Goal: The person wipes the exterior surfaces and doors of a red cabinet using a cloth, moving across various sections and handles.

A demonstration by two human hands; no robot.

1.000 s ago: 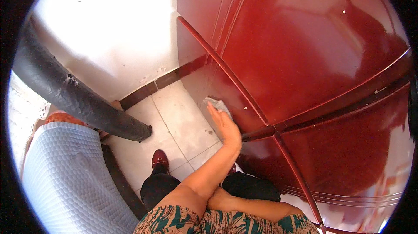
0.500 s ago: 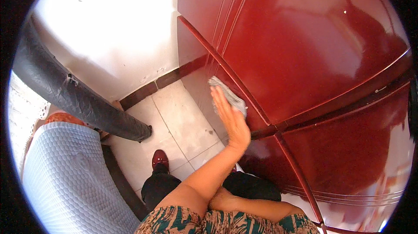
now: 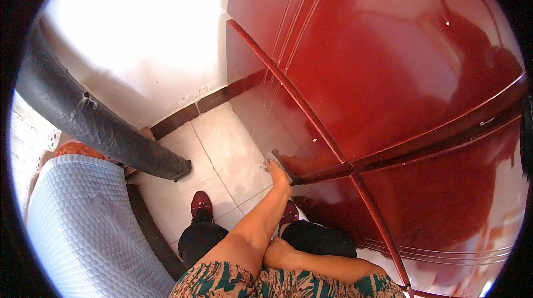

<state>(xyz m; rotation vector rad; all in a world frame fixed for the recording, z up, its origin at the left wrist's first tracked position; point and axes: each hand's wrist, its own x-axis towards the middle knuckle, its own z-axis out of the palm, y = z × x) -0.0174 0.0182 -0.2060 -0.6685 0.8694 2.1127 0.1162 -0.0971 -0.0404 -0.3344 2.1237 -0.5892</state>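
My left hand (image 3: 280, 177) presses a grey cloth (image 3: 276, 159) against the side of a tall, glossy dark-red cabinet with door panels (image 3: 388, 76). The cloth is mostly covered by the hand and sits low on the upper panel, near the dark gap between upper and lower panels. A small white speck (image 3: 315, 140) shows on the red surface above it. Close to my body, beneath the left forearm, my right hand (image 3: 279, 253) is curled closed; its fingers are partly hidden, and I cannot make out anything in it.
A raised red trim strip (image 3: 288, 90) runs along the cabinet. At left, a black-wrapped roll (image 3: 105, 115) leans over the tiled floor (image 3: 214, 131), beside a light-blue quilted cover (image 3: 89, 226). My dark-red shoe (image 3: 201, 205) stands on the tiles, and a white wall (image 3: 150, 31) rises behind.
My left hand has slid the cloth down and toward me along the red surface, from beside the trim strip to near the panel gap. The right hand stays almost in place.
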